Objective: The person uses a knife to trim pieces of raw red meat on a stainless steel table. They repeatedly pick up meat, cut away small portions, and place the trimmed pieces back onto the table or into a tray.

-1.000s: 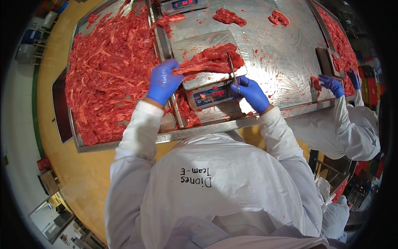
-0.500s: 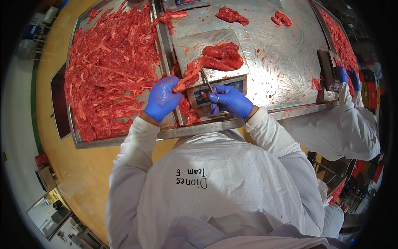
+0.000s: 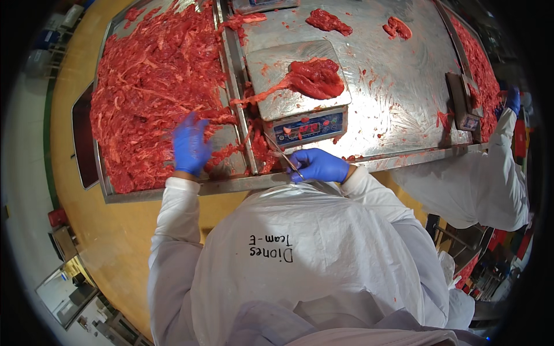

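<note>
My left hand (image 3: 191, 147), in a blue glove, is over the near right part of a large heap of red meat strips (image 3: 156, 86). Its fingers are apart and it holds nothing that I can see. My right hand (image 3: 317, 165), also gloved in blue, is closed round the handles of metal scissors (image 3: 284, 154) close to the table's front edge. The scissors point away to the left, below the scale. A piece of meat (image 3: 316, 79) lies on the steel platform of the scale (image 3: 306, 127), and its thin tail hangs over the left side toward the metal divider (image 3: 238, 86).
Two small meat pieces, one nearer the middle (image 3: 329, 22) and one farther right (image 3: 397, 27), lie on the steel table (image 3: 398, 81). A second scale (image 3: 461, 104) stands at the right, beside another meat heap (image 3: 473, 57). A co-worker's gloved hand (image 3: 512, 99) is there.
My left hand has let go of the meat's tail and moved left to the heap. The right hand has drawn back toward me with the scissors. The co-worker's hands have moved away from the second scale.
</note>
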{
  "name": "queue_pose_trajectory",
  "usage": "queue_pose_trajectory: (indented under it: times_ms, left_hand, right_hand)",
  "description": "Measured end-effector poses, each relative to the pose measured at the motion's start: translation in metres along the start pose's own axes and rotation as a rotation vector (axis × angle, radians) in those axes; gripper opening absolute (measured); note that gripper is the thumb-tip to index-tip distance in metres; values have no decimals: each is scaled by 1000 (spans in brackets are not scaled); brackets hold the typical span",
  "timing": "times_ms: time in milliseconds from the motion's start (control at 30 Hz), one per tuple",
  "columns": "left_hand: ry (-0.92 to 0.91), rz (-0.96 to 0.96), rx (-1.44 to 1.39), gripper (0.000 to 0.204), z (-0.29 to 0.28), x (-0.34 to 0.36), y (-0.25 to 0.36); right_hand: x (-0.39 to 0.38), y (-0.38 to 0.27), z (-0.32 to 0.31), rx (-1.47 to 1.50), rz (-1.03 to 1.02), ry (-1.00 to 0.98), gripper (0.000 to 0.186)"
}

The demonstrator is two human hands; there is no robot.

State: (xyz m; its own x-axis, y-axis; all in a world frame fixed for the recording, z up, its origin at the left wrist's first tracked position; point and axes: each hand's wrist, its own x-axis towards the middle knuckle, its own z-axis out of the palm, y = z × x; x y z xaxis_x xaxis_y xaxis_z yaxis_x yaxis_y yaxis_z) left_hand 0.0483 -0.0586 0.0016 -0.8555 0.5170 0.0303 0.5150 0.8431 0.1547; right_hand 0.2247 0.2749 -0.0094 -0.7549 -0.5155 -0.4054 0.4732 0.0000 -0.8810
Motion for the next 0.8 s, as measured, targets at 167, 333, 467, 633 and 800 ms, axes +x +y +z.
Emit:
queue_pose_trajectory:
  times_ms: [167, 333, 467, 633, 800]
  left_hand:
    - [206, 14, -208, 53, 9, 36, 31]
    - [104, 233, -100, 32, 10, 81, 87]
    - [-113, 169, -256, 23, -9, 74, 85]
    - [24, 343, -574, 22, 4, 33, 112]
    - [-277, 351, -626, 21, 0, 5, 111]
  right_hand:
    - [-45, -18, -56, 412, -389, 451, 22]
    - [-18, -74, -51, 221, -259, 349, 39]
    - [-8, -60, -32, 332, -32, 147, 47]
    - [22, -50, -28, 514, 10, -16, 41]
    - [42, -68, -24, 493, -44, 286, 20]
